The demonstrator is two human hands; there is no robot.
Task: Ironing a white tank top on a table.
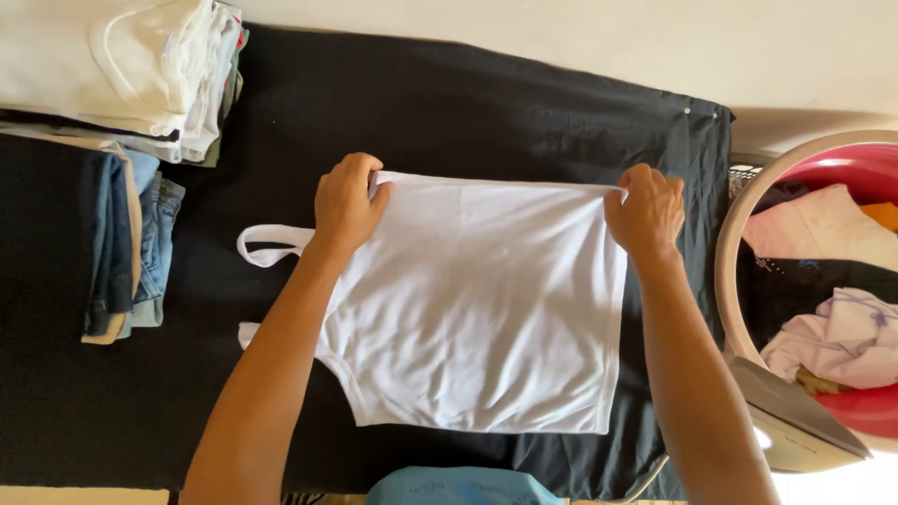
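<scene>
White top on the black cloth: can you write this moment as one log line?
left hand: pinches white top far edge | right hand: pinches other far corner | top: flat on black cloth | iron: right, untouched

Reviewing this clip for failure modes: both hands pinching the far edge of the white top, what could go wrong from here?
1. The left hand and right hand grip only the far edge of the white top; uneven pull could crease it.
2. The loose strap trails on the black cloth and may fold under.
3. The iron sits close by the right forearm; a backward move could bump it.
</scene>
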